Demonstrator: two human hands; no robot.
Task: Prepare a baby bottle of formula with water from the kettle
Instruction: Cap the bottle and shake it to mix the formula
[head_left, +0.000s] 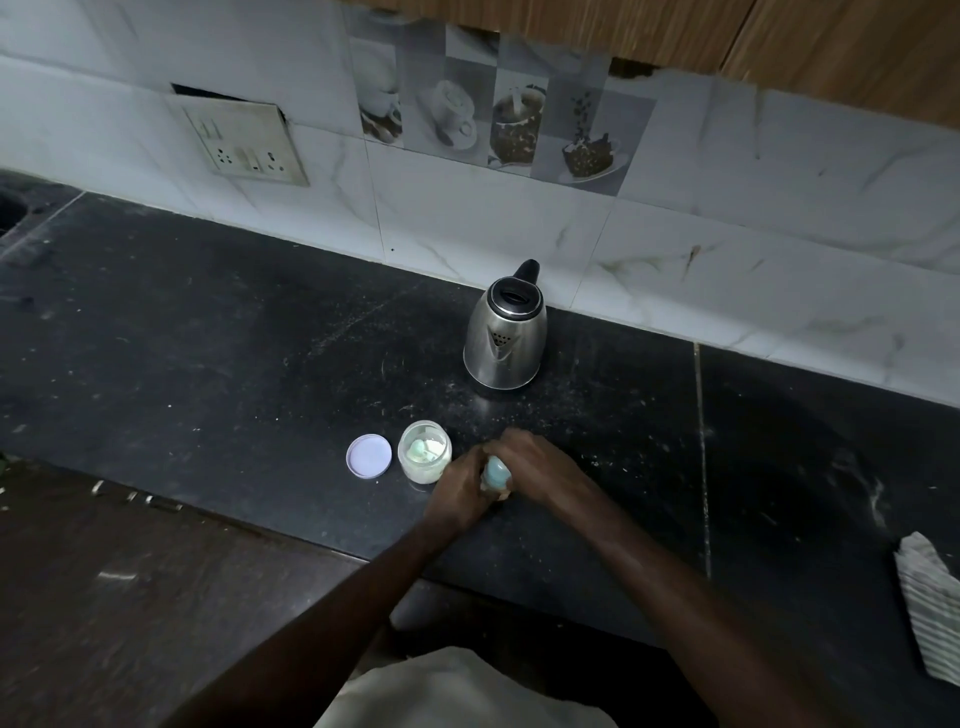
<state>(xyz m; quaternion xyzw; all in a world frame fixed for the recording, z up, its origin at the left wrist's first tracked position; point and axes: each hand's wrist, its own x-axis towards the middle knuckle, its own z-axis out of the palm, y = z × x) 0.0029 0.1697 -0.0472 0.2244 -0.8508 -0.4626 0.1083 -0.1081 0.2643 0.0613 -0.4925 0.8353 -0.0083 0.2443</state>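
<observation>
A steel kettle (504, 338) stands upright on the black counter (208, 338), lid closed, spout facing the camera. In front of the kettle, both hands meet on a small baby bottle (496, 475) with a pale blue top: the left hand (457, 493) wraps its body, and the right hand (530, 462) curls over its upper part. In front and left of the kettle sits an open jar (423, 452) of pale powder, its round lid (369, 455) lying flat just beyond it. Far right of the kettle lies a striped cloth (930, 613).
</observation>
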